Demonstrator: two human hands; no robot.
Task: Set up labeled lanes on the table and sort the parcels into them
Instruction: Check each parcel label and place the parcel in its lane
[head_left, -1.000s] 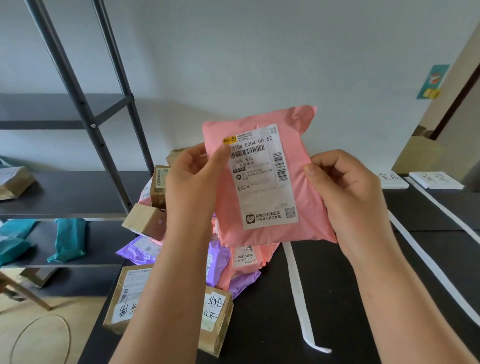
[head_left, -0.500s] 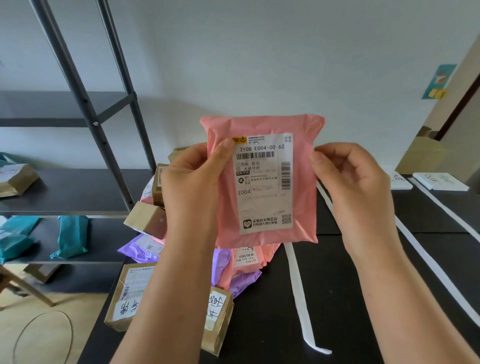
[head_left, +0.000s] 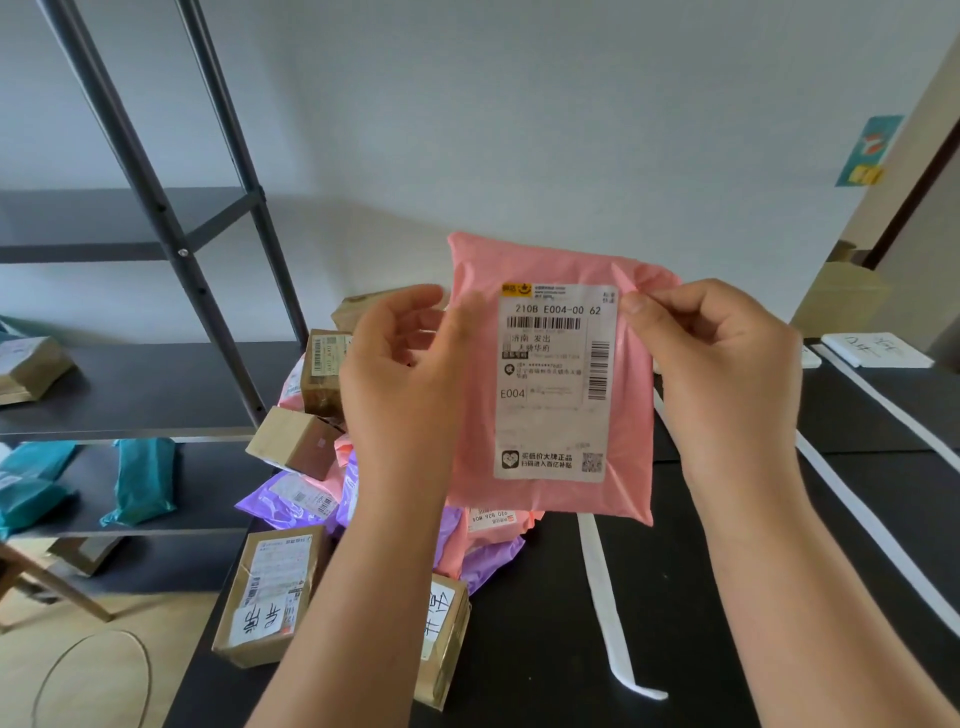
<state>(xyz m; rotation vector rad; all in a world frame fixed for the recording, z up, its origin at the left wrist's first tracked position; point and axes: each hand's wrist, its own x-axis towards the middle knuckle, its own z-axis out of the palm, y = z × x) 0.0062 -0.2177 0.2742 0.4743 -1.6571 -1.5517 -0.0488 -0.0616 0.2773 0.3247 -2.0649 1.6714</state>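
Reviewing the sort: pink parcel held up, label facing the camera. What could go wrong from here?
1. The right hand pinches the pink parcel only at its upper edge, and whether the left hand holds it is unclear; it might slip onto the pile below.
2. A cardboard box overhangs the left edge of the table; a bump may knock it off.

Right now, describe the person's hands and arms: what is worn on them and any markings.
The left hand and right hand are bare: no gloves, rings or markings show. The left forearm and right forearm are bare too, with no sleeve, watch or bracelet down to the frame's lower edge. The nails that show look short and unpainted.
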